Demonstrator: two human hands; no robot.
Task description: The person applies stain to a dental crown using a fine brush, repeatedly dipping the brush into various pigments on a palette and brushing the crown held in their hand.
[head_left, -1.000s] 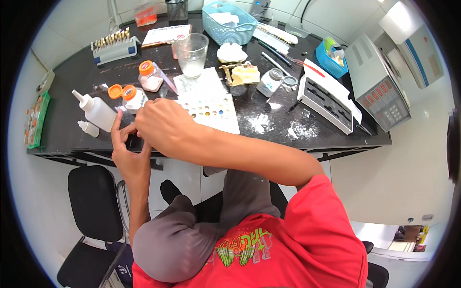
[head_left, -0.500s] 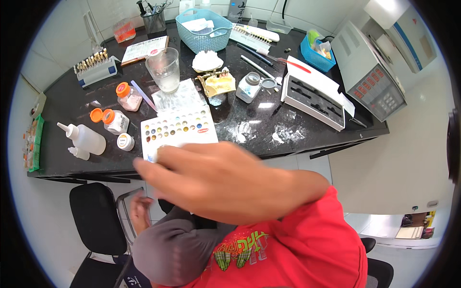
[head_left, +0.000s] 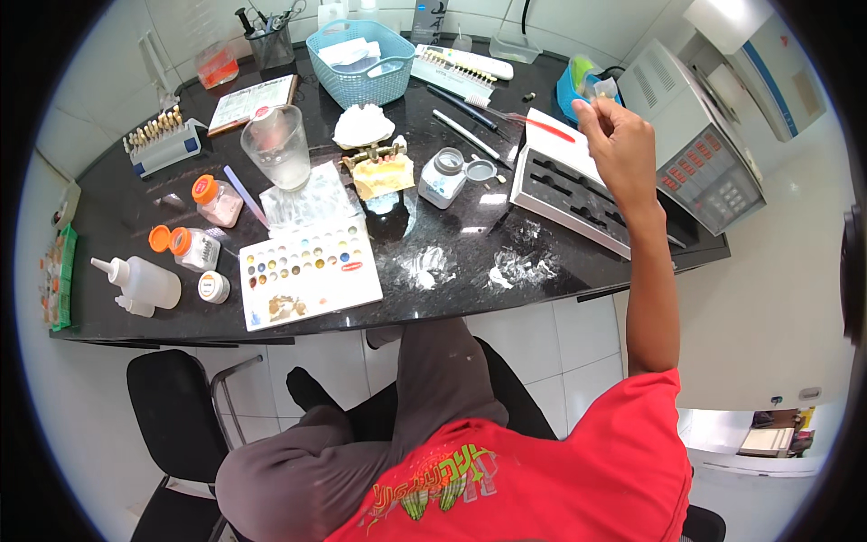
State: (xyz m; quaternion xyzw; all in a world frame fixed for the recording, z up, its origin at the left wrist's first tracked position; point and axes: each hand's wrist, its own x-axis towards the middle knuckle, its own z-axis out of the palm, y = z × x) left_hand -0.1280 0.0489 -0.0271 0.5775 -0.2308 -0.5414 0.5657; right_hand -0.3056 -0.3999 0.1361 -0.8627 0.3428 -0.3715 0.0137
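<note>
Some of the small basket (head_left: 567, 90) hides behind the right hand (head_left: 621, 144), its grip indiscernible.

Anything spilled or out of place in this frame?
Yes: two white, powdery patches lie scattered on the black tabletop, on the person's side of the open jar. They look odd because they sit outside any container; their source isn't clear.

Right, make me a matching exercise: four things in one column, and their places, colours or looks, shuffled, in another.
Column one:
1. Right hand
2. Case
3. Palette
4. Glass

Column two:
A. white, dotted with rows of colours
B. clear, see-through
C. raised over the right part of the desk
D. white outside, dark inside

Pairs: 1-C, 2-D, 3-A, 4-B
</note>
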